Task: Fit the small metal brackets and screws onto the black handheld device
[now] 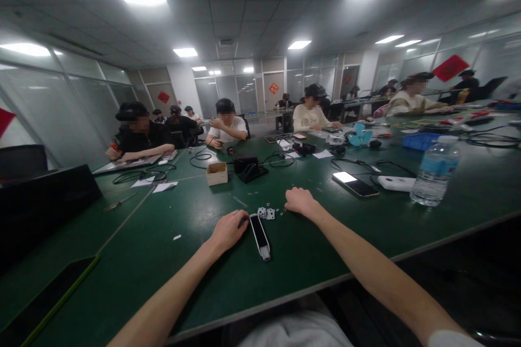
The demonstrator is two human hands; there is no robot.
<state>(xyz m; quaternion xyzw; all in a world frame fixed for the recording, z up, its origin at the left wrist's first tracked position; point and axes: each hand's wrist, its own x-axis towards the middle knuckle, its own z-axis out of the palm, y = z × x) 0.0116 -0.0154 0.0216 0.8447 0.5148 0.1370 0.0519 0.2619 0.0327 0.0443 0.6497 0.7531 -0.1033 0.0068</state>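
Note:
A slim, elongated device [259, 236] with a black face and pale frame lies on the green table before me. My left hand [230, 227] rests just left of its upper end, fingers bent together and fingertips mostly hidden. Small metal bracket plates [266, 213] with holes lie beside the device's top end. To their right are several tiny nut-like pieces [281, 213]. My right hand [301, 201] is curled on the table close to these pieces; whatever its fingers hold, if anything, is hidden.
A small open box [217, 173] and a black stand [249, 168] are ahead. On the right are a phone [355, 184], a white case [396, 183] and a water bottle [434, 173]. A screwdriver-like tool [120, 202] lies left. Several people sit across the table.

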